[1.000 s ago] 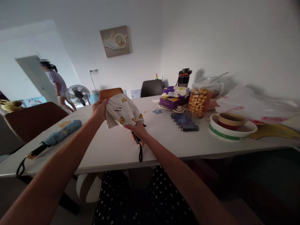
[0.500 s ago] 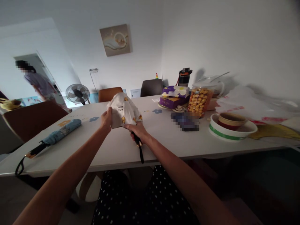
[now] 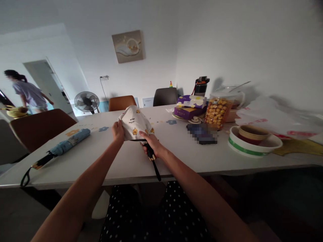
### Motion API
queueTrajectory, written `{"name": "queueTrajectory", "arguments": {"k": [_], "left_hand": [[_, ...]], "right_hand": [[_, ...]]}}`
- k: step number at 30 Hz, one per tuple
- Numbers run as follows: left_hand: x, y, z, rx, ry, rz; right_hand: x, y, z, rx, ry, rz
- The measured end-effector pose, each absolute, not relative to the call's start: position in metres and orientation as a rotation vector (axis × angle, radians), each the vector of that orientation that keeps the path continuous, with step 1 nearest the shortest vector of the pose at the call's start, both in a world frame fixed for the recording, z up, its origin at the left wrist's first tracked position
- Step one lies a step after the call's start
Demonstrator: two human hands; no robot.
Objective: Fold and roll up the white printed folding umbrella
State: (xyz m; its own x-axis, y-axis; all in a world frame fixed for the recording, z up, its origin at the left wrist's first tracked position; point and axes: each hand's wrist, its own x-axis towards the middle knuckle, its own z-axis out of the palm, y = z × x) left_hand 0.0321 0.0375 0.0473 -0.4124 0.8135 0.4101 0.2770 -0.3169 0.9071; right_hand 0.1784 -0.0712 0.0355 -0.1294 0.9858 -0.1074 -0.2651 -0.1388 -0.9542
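A white umbrella (image 3: 132, 122) printed with yellow ducks is between my hands above the table, its canopy loosely gathered. My left hand (image 3: 118, 131) is closed on the left edge of the canopy. Around the black handle wraps my right hand (image 3: 152, 144), its thumb up against the cloth; the wrist strap dangles below toward the table's front edge. To the left lies a blue folded umbrella (image 3: 69, 142) with a black handle and strap.
The white table (image 3: 121, 168) also bears a blurred dark item (image 3: 202, 133), purple tissue packs (image 3: 189, 111), a snack jar (image 3: 218, 112), a green-banded bowl (image 3: 248, 149) with a cup inside, and a plastic bag (image 3: 275, 116). Chairs (image 3: 41, 127) stand around; a person (image 3: 29, 90) is at far left.
The canopy cloth has shifted and turned slightly in my hands, with more of its dark-edged rim showing. The person has moved left. The whole view has shifted a little.
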Motion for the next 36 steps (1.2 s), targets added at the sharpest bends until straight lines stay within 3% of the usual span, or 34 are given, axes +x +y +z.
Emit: {"name": "queueTrajectory", "arguments": {"k": [6,10,18,22,27,32,36], "left_hand": [[0.025,0.036,0.056,1.110,1.230,1.652],[0.020,0.038,0.063,1.138,1.284,1.551],[0.035,0.038,0.044,1.443,1.401,1.964],[0.053,0.039,0.046,1.367,1.446,1.959],[0.059,0.040,0.059,1.293,1.461,1.873],[0.057,0.002,0.063,1.447,1.440,2.114],[0.074,-0.033,0.066,1.494,1.136,1.732]], "right_hand": [[0.178,-0.071,0.033,-1.027,-1.089,1.433],[0.178,-0.069,0.031,-1.060,-1.103,1.408],[0.177,-0.075,0.032,-0.857,-1.207,1.572],[0.177,-0.077,0.034,-0.805,-1.204,1.622],[0.180,-0.076,0.037,-0.837,-1.173,1.572],[0.178,-0.073,0.036,-0.906,-1.133,1.394],[0.175,-0.071,0.033,-1.000,-1.217,1.218]]}}
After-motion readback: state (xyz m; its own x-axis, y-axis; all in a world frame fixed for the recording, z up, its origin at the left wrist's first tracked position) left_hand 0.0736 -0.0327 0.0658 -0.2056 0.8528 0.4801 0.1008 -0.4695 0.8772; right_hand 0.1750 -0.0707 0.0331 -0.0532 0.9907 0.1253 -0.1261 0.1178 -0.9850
